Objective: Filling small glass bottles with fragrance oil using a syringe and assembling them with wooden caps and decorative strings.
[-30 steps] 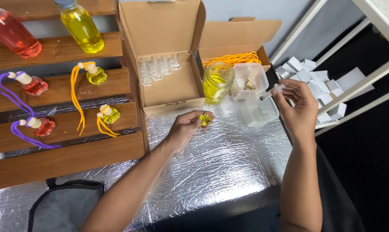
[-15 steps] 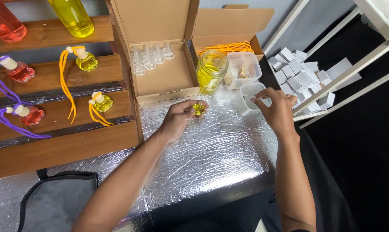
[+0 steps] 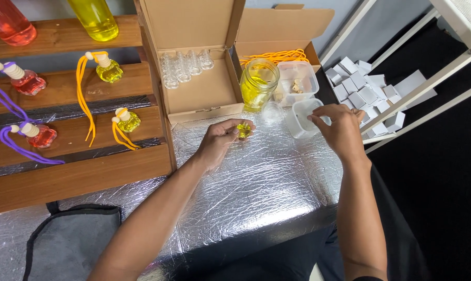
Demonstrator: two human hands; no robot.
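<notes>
Right hand (image 3: 342, 130) stays over the clear tub (image 3: 304, 117) — left hand (image 3: 221, 141) unchanged.

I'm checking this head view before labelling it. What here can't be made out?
- Small yellow bottle: the left hand covers part of it, so its shape is unclear.
- Right hand fingertips, at the clear plastic tub: whether they pinch anything is too small to tell.
- Red bottle and tall yellow bottle: tops cut off by the upper edge.

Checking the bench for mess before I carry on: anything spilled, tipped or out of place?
Nothing stands out. The jar of yellow liquid stands upright, no puddle shows on the foil table, and the left hand holds a small yellow bottle.
</notes>
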